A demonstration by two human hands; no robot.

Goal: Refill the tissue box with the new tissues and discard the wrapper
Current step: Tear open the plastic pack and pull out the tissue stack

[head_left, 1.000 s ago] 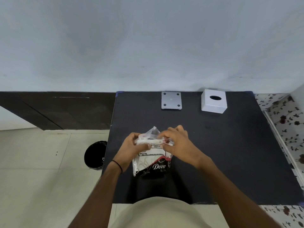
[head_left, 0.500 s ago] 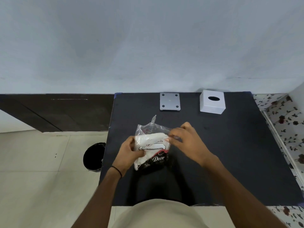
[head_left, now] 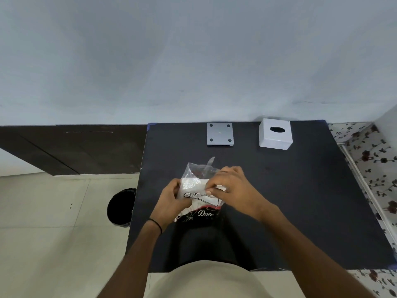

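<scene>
A plastic tissue pack [head_left: 199, 197] with a clear torn-open top and a black "Dove" print lies near the middle of the black table [head_left: 300, 201]. White tissues show through the wrapper. My left hand [head_left: 171, 196] grips the pack's left side. My right hand [head_left: 232, 188] pinches the wrapper at its open top right. The white tissue box [head_left: 275, 134] with an oval slot stands at the table's far right edge. Its grey base plate [head_left: 219, 134] lies flat to the left of it, apart from the box.
A black bin [head_left: 121, 206] stands on the tiled floor just left of the table. A dark wooden panel [head_left: 71, 147] runs along the wall on the left. A floral-patterned surface [head_left: 373, 164] borders the table's right side.
The wrapper's top has been pulled open. My right hand drew away to the right, then came back onto the pack's top. The pack turned slightly in my left hand.
</scene>
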